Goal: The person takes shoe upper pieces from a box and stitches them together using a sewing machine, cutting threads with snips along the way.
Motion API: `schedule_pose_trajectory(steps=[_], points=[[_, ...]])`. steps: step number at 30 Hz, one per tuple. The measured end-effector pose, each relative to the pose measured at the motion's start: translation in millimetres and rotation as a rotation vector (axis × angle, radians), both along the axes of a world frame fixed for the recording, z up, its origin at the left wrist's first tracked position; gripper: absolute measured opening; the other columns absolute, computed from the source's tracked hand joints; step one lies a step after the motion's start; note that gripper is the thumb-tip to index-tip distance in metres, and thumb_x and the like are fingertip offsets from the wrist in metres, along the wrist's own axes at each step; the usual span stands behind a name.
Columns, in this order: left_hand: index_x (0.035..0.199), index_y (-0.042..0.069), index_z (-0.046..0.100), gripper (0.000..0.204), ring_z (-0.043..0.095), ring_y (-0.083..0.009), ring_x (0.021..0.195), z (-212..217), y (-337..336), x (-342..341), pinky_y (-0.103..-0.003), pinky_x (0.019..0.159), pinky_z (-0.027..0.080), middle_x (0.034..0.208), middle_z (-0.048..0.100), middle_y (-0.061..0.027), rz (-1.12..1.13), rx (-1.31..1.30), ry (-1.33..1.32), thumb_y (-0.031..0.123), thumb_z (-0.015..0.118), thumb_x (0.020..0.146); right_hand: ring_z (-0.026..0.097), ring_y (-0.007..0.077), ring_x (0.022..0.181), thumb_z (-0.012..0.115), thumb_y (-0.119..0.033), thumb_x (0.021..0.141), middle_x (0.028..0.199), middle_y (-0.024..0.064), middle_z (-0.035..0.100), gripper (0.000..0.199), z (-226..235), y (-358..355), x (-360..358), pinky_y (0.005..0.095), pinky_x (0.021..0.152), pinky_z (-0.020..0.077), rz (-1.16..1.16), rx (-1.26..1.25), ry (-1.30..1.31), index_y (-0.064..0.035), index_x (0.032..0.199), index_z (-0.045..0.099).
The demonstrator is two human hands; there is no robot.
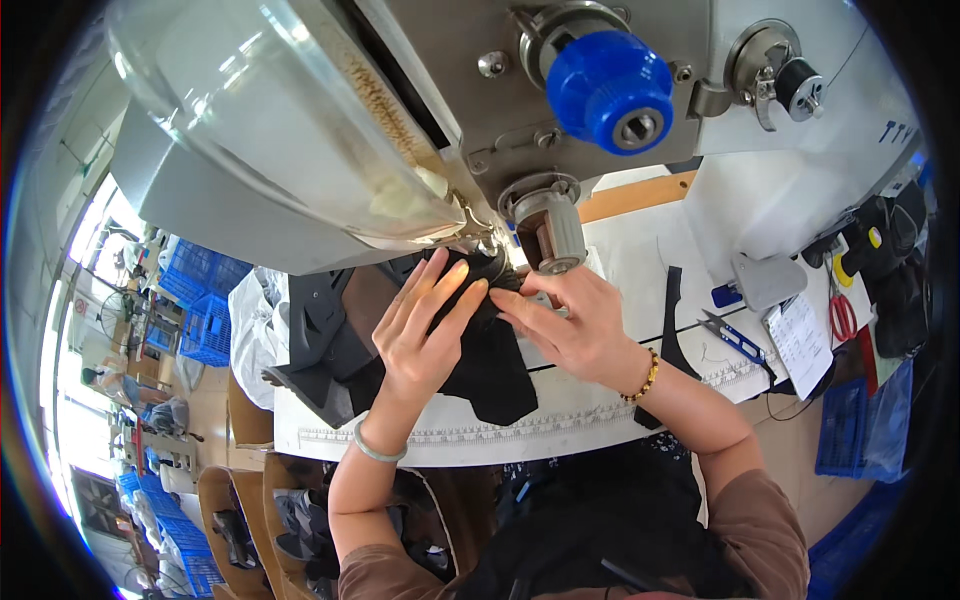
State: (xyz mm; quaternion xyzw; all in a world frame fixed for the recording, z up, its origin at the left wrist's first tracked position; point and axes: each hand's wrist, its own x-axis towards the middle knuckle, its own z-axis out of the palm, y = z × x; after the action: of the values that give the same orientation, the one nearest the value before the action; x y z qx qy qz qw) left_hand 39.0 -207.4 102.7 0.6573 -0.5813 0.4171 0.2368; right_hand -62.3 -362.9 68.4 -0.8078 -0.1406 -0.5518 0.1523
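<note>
A black piece of material (492,385) lies on the white table (570,400), its far end beneath the needle area of a sewing machine (490,85). My left hand (425,330) rests on it from the left with fingers stretched out. From the right, my right hand (580,325) pinches the edge of the same piece between thumb and fingers, close to the left fingertips. The machine head hides the stitching spot in part. A large blue knob (610,90) sits on the machine above my right hand.
Dark cut pieces (325,335) are heaped on the left. To the right lie a black strip (672,320), blue-handled thread snips (735,340), a paper sheet (800,340) and red-handled scissors (842,315). A measuring tape (450,436) runs along the front edge; cardboard boxes (250,515) stand below.
</note>
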Motion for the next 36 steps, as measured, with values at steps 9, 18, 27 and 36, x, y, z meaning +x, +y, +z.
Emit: schedule_pose_trajectory(steps=[9,18,27,36], points=[[0.116,0.012,0.059,0.047,0.055,-0.0335,0.109,9.0,7.1,-24.1,-0.041,0.093,0.047,0.116,0.054,-0.0142,0.311,0.216,0.009,0.0,0.058,0.071,0.054,0.0123,0.057,0.072,-0.005,0.073,0.086,0.0051,0.058,0.029,0.6,11.0,-5.9,0.023,0.048,0.0431,0.071,0.334,-0.018,-0.0065,0.101,0.064],[0.141,0.009,0.029,0.072,0.059,-0.0363,0.102,61.8,31.4,-30.0,-0.032,0.073,0.055,0.119,0.052,-0.0263,0.407,0.829,-0.315,0.005,0.055,0.075,0.063,0.0218,0.087,0.047,-0.027,0.095,0.101,0.0123,0.06,0.031,12.5,33.7,-9.4,0.0317,0.079,0.05,0.821,1.288,0.709,0.0016,0.104,0.055],[0.12,-0.005,0.054,0.05,0.063,-0.0245,0.058,70.9,12.6,-61.1,-0.031,0.046,0.05,0.087,0.065,-0.027,0.368,0.929,-0.317,0.02,0.056,0.076,0.055,0.0162,0.095,0.046,-0.013,0.092,0.104,0.0074,0.054,0.021,32.1,41.6,-34.7,0.0312,0.089,0.0424,1.134,1.829,0.553,0.0006,0.107,0.051],[0.117,-0.002,0.053,0.054,0.057,-0.0327,0.104,65.3,26.6,7.7,-0.036,0.088,0.045,0.113,0.058,-0.0204,0.085,0.488,0.702,0.029,0.07,0.077,0.058,0.0111,0.074,0.049,-0.016,0.092,0.082,0.0056,0.056,0.018,15.2,33.9,-11.9,0.0232,0.064,0.0487,0.955,1.683,0.55,0.0012,0.096,0.052]])
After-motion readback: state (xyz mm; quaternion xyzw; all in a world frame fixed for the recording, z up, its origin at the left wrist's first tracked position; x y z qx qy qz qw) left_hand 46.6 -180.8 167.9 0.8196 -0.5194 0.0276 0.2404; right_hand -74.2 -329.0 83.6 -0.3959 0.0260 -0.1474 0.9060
